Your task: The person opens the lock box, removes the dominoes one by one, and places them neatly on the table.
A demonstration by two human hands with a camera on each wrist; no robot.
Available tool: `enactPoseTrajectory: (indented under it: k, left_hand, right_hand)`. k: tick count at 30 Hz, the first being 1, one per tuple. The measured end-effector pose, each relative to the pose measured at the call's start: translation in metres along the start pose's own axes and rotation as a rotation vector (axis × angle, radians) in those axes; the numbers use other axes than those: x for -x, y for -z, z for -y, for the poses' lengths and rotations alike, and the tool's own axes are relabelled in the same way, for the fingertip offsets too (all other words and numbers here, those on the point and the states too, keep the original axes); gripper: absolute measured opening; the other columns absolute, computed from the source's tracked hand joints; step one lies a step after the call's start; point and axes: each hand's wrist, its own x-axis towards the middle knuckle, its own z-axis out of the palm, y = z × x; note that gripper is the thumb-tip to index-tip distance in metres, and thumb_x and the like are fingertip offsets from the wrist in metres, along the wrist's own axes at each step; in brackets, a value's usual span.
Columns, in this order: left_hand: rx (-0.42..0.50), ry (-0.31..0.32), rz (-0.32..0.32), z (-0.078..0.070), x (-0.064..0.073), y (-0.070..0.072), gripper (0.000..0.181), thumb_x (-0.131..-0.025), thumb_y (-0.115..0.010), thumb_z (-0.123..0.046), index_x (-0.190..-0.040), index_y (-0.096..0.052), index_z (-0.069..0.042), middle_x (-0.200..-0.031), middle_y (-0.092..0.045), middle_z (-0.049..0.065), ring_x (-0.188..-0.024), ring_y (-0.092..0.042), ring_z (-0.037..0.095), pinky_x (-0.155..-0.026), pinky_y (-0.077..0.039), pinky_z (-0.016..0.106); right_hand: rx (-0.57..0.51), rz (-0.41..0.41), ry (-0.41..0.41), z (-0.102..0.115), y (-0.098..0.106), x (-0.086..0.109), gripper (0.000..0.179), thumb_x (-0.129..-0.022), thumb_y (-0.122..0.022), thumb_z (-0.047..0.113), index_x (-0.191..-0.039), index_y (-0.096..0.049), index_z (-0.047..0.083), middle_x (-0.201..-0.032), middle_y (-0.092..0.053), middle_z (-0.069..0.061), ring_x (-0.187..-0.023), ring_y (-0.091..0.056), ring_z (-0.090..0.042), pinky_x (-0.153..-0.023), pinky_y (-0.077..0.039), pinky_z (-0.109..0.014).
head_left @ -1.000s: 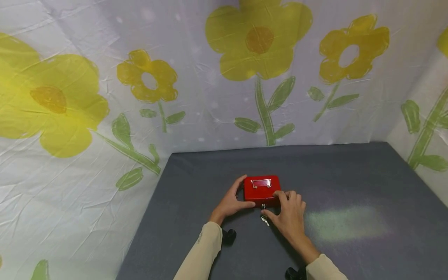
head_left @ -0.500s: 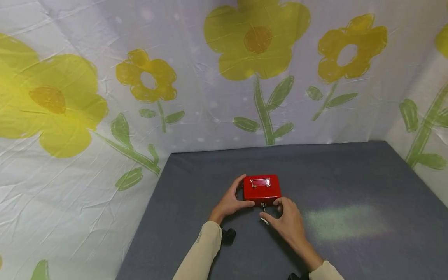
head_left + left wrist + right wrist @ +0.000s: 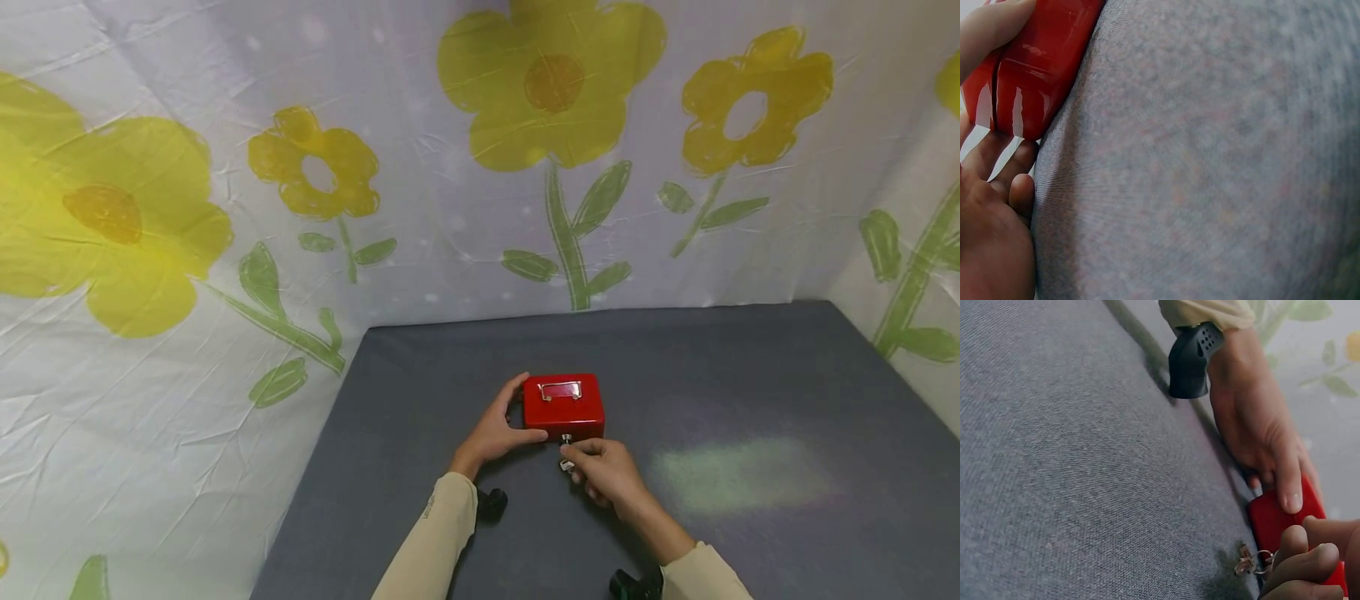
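Observation:
A small red metal cash box with a silver handle on its lid lies on the grey surface, lid down. My left hand grips its left side, thumb on the front edge and fingers behind; the left wrist view shows that thumb across the box. At the front lock, my right hand pinches the key between thumb and index finger, largely covering it. Spare keys on a ring dangle just below, and appear beside my curled right fingers in the right wrist view.
A dark grey cloth-covered table lies under the box. White fabric with printed yellow flowers rises behind it and along both sides. A black wrist-worn device sits at the left cuff, another at the right.
My right hand has left the box's front right corner and come down to the lock, its thumb and index finger now closing on the key. The left hand and box stay put.

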Motion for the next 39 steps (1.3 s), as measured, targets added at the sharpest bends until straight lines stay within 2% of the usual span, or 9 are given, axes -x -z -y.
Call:
enactPoseTrajectory:
  k: [5,9,15,20,25,39]
  left_hand:
    - [0.013,0.001,-0.002,-0.0017,0.0003,-0.0001,0.102,-0.079,-0.088,-0.031,-0.161,-0.028,-0.026,-0.158,-0.044,-0.004,-0.145,-0.041,0.022,-0.120,-0.027,0.060]
    - [0.023,0.009,-0.004,-0.0028,0.0013,0.0000,0.101,-0.079,-0.088,-0.031,-0.160,-0.029,-0.034,-0.158,-0.044,-0.005,-0.146,-0.040,0.021,-0.121,-0.025,0.059]
    - [0.022,0.000,-0.005,-0.0010,0.0013,-0.0005,0.099,-0.079,-0.088,-0.033,-0.159,-0.029,-0.038,-0.159,-0.044,-0.005,-0.146,-0.040,0.022,-0.119,-0.029,0.060]
    - [0.019,0.010,0.001,-0.0002,0.0026,-0.0012,0.100,-0.080,-0.087,-0.036,-0.161,-0.028,-0.034,-0.158,-0.044,-0.006,-0.145,-0.040,0.022,-0.115,-0.034,0.061]
    - [0.012,0.010,0.009,-0.0021,0.0032,0.0004,0.102,-0.080,-0.086,-0.035,-0.162,-0.026,-0.029,-0.160,-0.042,-0.005,-0.147,-0.039,0.024,-0.116,-0.033,0.061]
    - [0.008,0.006,0.011,-0.0007,0.0030,0.0009,0.102,-0.081,-0.086,-0.035,-0.162,-0.026,-0.030,-0.161,-0.041,-0.006,-0.149,-0.037,0.023,-0.115,-0.034,0.060]
  right_hand:
    - [-0.018,0.017,-0.027,0.0012,0.0011,-0.0010,0.027,-0.097,-0.068,0.024,-0.110,-0.072,0.000,-0.064,-0.060,-0.001,-0.044,-0.040,-0.008,-0.041,-0.031,-0.023]
    - [-0.038,0.029,-0.026,0.0018,0.0018,-0.0012,0.024,-0.098,-0.066,0.021,-0.108,-0.072,0.000,-0.063,-0.059,0.000,-0.045,-0.040,-0.008,-0.042,-0.032,-0.023]
    - [-0.063,0.031,-0.043,0.0013,0.0018,-0.0021,0.023,-0.099,-0.064,0.018,-0.106,-0.072,-0.002,-0.062,-0.057,0.000,-0.045,-0.040,-0.007,-0.042,-0.032,-0.023]
    - [-0.083,0.038,-0.048,-0.0018,0.0014,-0.0029,0.023,-0.099,-0.062,0.016,-0.108,-0.071,-0.003,-0.062,-0.058,-0.001,-0.046,-0.040,-0.008,-0.043,-0.033,-0.022]
    - [-0.112,0.063,-0.046,-0.0013,0.0017,-0.0021,0.024,-0.100,-0.059,0.014,-0.112,-0.071,-0.004,-0.061,-0.057,0.000,-0.045,-0.040,-0.007,-0.042,-0.033,-0.022]
    - [-0.157,0.088,-0.052,-0.0033,-0.0004,-0.0034,0.021,-0.102,-0.055,0.010,-0.112,-0.065,-0.006,-0.061,-0.054,0.001,-0.045,-0.040,-0.007,-0.041,-0.033,-0.022]
